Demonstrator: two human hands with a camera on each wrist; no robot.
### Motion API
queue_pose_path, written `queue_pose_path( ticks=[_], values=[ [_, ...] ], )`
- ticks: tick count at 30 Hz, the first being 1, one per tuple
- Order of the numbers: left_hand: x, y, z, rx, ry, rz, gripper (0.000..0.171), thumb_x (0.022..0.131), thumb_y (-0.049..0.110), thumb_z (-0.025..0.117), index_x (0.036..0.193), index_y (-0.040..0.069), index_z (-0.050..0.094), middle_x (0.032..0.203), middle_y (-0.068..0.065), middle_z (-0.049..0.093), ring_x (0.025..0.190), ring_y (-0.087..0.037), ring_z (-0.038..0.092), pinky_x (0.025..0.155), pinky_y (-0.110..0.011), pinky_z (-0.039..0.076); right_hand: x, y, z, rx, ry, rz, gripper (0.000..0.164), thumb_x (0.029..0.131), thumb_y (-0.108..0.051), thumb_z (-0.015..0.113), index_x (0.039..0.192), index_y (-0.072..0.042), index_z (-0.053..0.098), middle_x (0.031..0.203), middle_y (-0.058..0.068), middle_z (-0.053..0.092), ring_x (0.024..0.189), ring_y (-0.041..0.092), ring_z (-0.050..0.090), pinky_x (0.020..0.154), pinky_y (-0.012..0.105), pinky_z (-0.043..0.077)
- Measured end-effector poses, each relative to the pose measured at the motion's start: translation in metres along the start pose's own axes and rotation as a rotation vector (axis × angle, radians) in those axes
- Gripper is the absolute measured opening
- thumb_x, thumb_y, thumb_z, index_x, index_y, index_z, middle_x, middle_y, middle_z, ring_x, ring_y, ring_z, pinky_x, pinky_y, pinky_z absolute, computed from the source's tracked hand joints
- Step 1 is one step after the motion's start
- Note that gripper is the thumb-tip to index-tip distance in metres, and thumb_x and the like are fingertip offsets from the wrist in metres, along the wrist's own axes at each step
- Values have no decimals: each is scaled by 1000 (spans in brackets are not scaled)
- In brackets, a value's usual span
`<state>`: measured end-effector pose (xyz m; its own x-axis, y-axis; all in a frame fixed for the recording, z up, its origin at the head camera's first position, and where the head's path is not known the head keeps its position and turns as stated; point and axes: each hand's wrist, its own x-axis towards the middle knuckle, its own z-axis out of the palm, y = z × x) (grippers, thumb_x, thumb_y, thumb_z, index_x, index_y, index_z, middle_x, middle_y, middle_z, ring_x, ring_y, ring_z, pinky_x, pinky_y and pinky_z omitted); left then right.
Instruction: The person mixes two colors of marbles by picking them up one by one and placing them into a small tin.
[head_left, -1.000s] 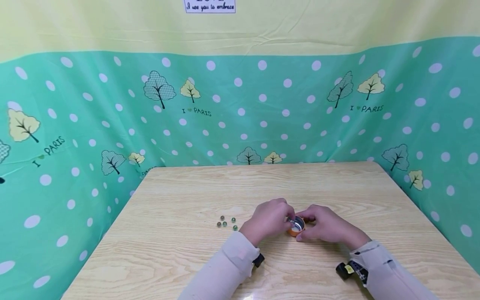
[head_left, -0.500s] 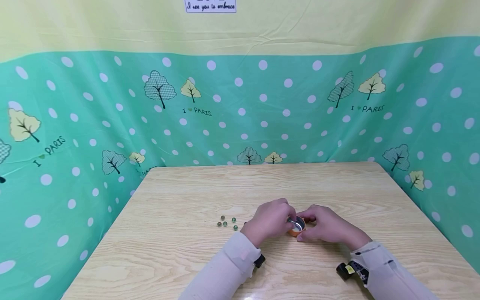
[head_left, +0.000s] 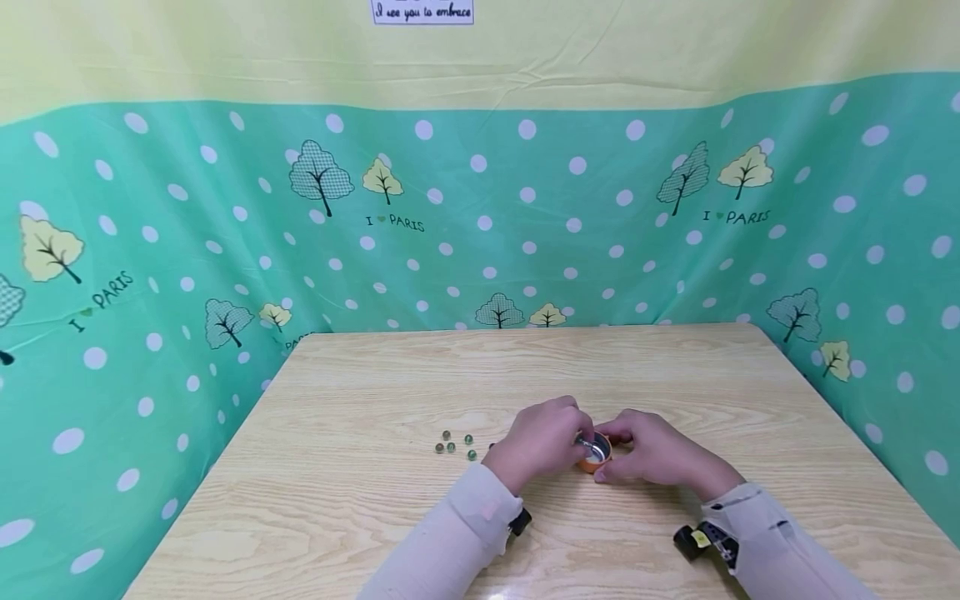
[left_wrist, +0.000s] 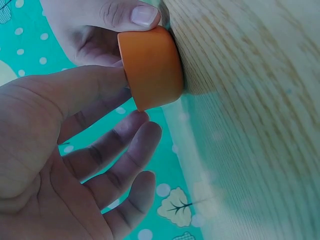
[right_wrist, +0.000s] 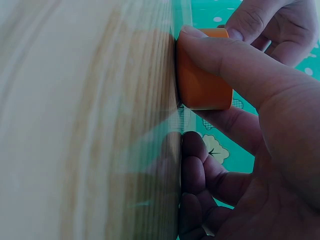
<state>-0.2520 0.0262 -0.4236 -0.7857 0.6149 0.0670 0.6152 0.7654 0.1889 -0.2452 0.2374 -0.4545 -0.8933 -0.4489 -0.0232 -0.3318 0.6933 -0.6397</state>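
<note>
A small round orange cup with a shiny metal inside stands upright on the wooden table. My right hand grips its side, thumb on the near wall and fingers round the far wall. In the right wrist view the thumb lies along the orange wall, other fingers curled low at the tabletop. My left hand reaches over the rim from the left, thumb and index finger dipping into the mouth. The left wrist view shows its other fingers loosely bent beside the cup. I cannot tell what its hidden fingertips pinch.
Several small glass marbles, one greenish marble and one brownish marble among them, lie in a loose group left of my left hand. Behind the wooden table hangs a green dotted cloth, which also runs along both sides.
</note>
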Motion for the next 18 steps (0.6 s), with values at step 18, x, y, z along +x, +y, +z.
queue_pose_path(
  ticks=[18],
  values=[
    [1, -1, 1, 7, 8, -2, 8, 90, 33, 81, 98, 30, 81, 94, 11, 63, 78, -2, 53, 63, -20, 47, -1, 0, -1, -5, 0, -17, 56, 75, -45, 91, 126, -28, 75, 97, -8, 69, 88, 19, 54, 74, 25, 41]
  ],
)
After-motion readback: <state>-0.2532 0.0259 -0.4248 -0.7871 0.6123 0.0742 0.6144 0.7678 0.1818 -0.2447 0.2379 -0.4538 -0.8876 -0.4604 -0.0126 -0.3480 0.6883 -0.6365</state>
